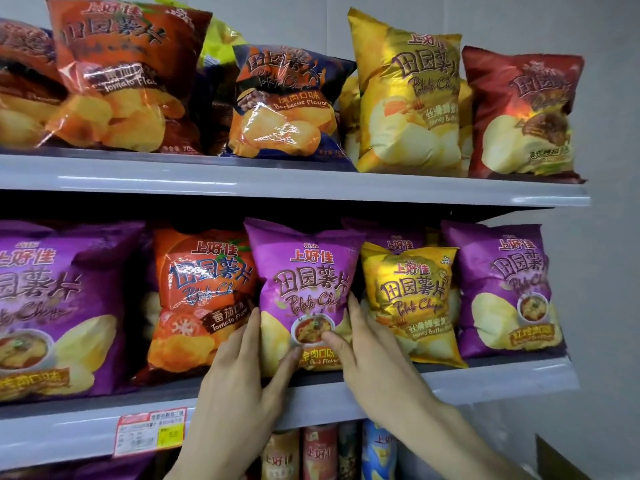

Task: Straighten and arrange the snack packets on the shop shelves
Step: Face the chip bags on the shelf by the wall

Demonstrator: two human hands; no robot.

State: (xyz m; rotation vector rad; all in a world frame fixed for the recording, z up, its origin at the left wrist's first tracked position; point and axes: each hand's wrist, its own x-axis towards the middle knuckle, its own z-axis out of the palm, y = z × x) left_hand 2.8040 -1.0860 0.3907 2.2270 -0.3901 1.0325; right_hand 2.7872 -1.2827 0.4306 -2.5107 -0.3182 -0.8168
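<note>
- Left hand (239, 368) flat and open against the lower left edge of the purple packet (304, 289), thumb pressed on its front near the bottom.
- Right hand (370, 355) open likewise on the lower right edge, thumb on the front; no closed grip, only a bracing from both sides.
- Purple packet upright at the middle of the lower shelf (485, 375), tilted slightly, wedged between the orange packet (201, 299) and the small yellow packet (412, 299).
- Best done by squeezing gently low down, squaring the base to the shelf lip, then easing the top back until the face looks straight out; probably worth avoiding hard pressure, since an air-filled bag likely slips or crushes the chips.
- Neighbours touching on both sides, so likely to shift if the packet twists.
- Upper shelf (311, 188) crowded with leaning packets; price label (150, 431) on the lower rail.
- Cans (318, 452) below; plain grey wall (606, 237) to the right.
</note>
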